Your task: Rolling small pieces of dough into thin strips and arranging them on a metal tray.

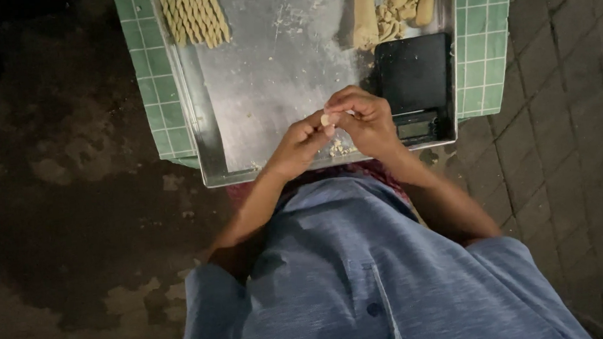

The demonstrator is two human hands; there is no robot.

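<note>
1. We are looking down at our left hand (298,145) and our right hand (368,120), which are meeting fingertip to fingertip over the near edge of a flat, flour-dusted metal tray (268,88).
2. We are pinching a small pale lump of dough (326,120) between the two hands; the left thumb and fingers are closing on it from the left, and the right fingers are curling over it from the right, so both hands are nearly closed around it.
3. Just below the hands, a few pale dough crumbs (341,148) are lying on the tray.
4. Just beyond the right hand, a black rectangular kitchen scale (413,75) is sitting on the tray, its small display peeking out beside the right wrist.
5. Farther beyond the right hand, a mass of beige dough with torn scraps (393,7) is resting at the tray's far corner.
6. Well beyond the left hand, a row of twisted beige dough sticks (194,15) is lying side by side at the far left corner.
7. The tray is resting on a green tiled ledge (150,95), which is showing on either side of the hands.
8. We are wearing a blue shirt (364,277), which is filling the view below the forearms.
</note>
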